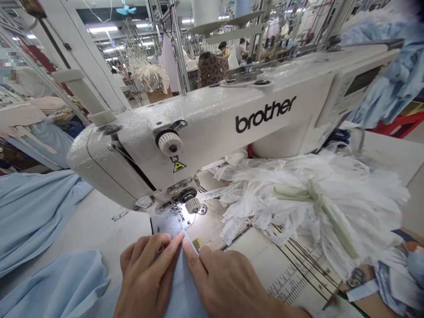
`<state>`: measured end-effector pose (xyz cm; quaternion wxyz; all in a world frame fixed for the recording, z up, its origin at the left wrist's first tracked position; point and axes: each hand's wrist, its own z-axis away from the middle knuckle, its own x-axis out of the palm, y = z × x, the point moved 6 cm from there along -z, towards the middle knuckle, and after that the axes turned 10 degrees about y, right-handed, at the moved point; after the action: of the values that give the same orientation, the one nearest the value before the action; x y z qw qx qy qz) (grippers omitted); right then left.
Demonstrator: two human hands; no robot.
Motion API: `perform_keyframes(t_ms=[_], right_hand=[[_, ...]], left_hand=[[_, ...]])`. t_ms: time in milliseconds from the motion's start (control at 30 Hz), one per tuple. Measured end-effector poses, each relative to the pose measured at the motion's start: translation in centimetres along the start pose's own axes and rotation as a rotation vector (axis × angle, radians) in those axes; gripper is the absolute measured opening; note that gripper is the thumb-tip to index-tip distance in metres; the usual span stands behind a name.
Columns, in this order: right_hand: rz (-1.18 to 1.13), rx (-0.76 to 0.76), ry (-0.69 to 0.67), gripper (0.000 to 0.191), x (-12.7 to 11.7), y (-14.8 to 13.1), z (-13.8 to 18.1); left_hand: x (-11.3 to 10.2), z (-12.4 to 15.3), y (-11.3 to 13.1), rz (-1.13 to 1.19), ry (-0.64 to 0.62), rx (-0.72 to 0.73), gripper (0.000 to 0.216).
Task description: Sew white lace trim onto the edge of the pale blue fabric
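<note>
At the lower centre, the left hand (pixel 147 271) and right hand (pixel 223 274), close together, pinch the narrow end of the light-blue fabric (pixel 184 287). It looks light, soft and limp, probably best held near that end.

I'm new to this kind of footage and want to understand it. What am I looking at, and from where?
This single picture comes from a camera worn on a person's head, looking forward and down. The large white machine is a sewing machine, marked "brother". Below it are the person's bare left hand and right hand, with light-blue fabric between their fingertips; any grip underneath is hidden. More blue cloth lies on the white table at the left. At the right lies white lace, tied with a pale green strip, near printed ruler markings.
</note>
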<state>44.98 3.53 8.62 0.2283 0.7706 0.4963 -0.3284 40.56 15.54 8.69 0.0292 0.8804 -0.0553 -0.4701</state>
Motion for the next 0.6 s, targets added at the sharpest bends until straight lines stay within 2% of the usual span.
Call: perform_keyframes(t_ms=[100, 200, 267, 433, 600], right_hand=[[-0.026, 0.03, 0.019, 0.042, 0.0, 0.1, -0.3], [-0.039, 0.021, 0.042, 0.045, -0.1, 0.1, -0.7], [-0.038, -0.017, 0.039, 0.046, 0.0, 0.1, -0.9], [-0.026, -0.087, -0.05, 0.04, 0.5, 0.2, -1.1], [0.001, -0.087, -0.015, 0.031, 0.8, 0.1, -1.4]], left_hand=[[-0.3, -0.1, 0.1, -0.052, 0.024, 0.05, 0.033], [-0.8, -0.3, 0.8, -0.145, 0.089, 0.22, 0.032], [-0.9, -0.6, 1.0, -0.134, 0.101, 0.274, 0.03], [-0.9, -1.4, 1.1, -0.096, 0.088, 0.272, 0.028], [-0.6, -1.3, -0.2, -0.126, 0.056, 0.231, 0.034]])
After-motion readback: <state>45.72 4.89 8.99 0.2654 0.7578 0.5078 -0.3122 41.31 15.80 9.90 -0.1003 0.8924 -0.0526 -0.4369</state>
